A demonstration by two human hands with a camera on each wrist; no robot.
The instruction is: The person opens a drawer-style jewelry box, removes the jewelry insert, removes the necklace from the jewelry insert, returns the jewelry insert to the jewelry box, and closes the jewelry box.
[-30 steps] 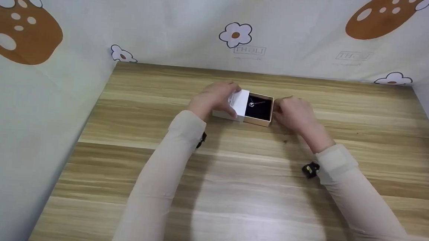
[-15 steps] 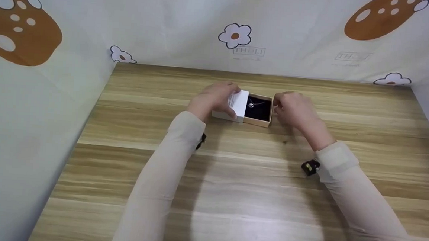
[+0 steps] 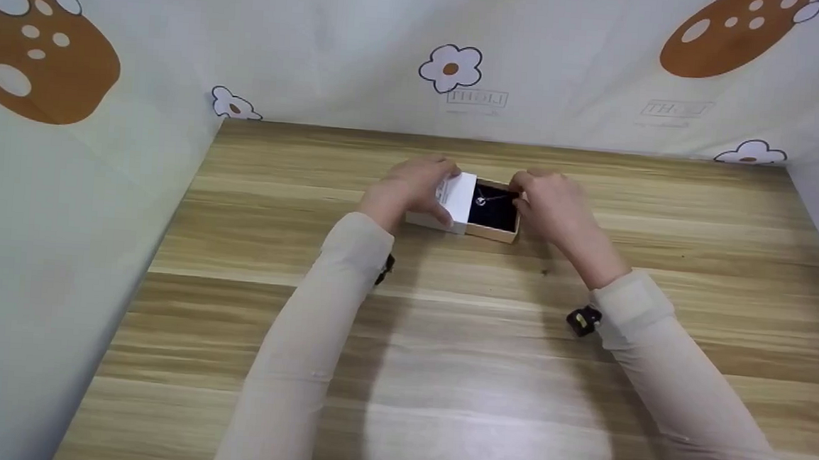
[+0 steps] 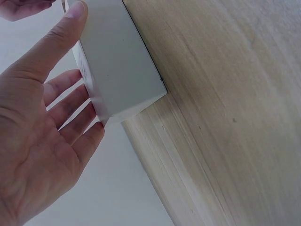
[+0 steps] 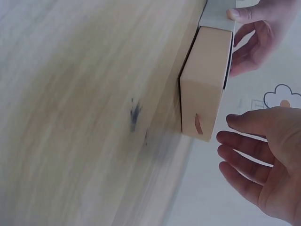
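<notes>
A small jewelry box lies at the back of the table, its tan inner drawer [image 3: 492,233] slid partly out to the right from the white sleeve [image 3: 462,196]. On the drawer's dark lining rests a necklace with a silvery pendant [image 3: 481,201]. My left hand [image 3: 411,186] grips the sleeve, thumb on the near side and fingers on the far side. My right hand [image 3: 555,205] hovers at the drawer's right end, its fingertips over the far corner. In the right wrist view its fingers are spread and hold nothing, close to the end wall with a small ribbon pull [image 5: 198,124].
The wood-grain table [image 3: 486,377] extends toward me and to both sides. Behind it hangs a pale sheet [image 3: 363,49] printed with flowers, and similar sheeting stands at the left and right. A small dark mark [image 3: 545,272] shows on the table near the right hand.
My right hand has loosened from the drawer's end and shifted left and slightly away from me, over the far corner. The left hand and the box have stayed put.
</notes>
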